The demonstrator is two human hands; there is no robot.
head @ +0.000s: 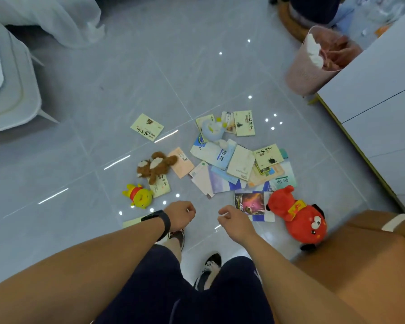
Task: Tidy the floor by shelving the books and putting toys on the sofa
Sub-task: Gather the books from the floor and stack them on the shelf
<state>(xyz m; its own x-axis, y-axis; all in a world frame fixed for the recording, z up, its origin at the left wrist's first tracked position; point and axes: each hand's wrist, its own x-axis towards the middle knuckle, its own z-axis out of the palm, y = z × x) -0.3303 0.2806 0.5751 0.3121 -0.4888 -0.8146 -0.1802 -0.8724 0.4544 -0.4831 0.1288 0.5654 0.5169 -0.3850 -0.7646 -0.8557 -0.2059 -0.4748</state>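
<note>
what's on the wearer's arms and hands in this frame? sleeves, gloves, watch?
Both forearms are bare: no sleeves in view, no gloves. The left hand has a black band round its wrist, like a fitness tracker or watch, with a wide dark strap. The right hand and its wrist carry nothing. No rings visible on the fingers.

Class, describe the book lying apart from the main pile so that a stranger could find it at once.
Start at the grey sofa on the left and look across the tiled floor towards the scattered book pile. Short of it lies one pale cream book, alone on bare tile. Unlike its neighbours, nothing touches or overlaps it.
</note>
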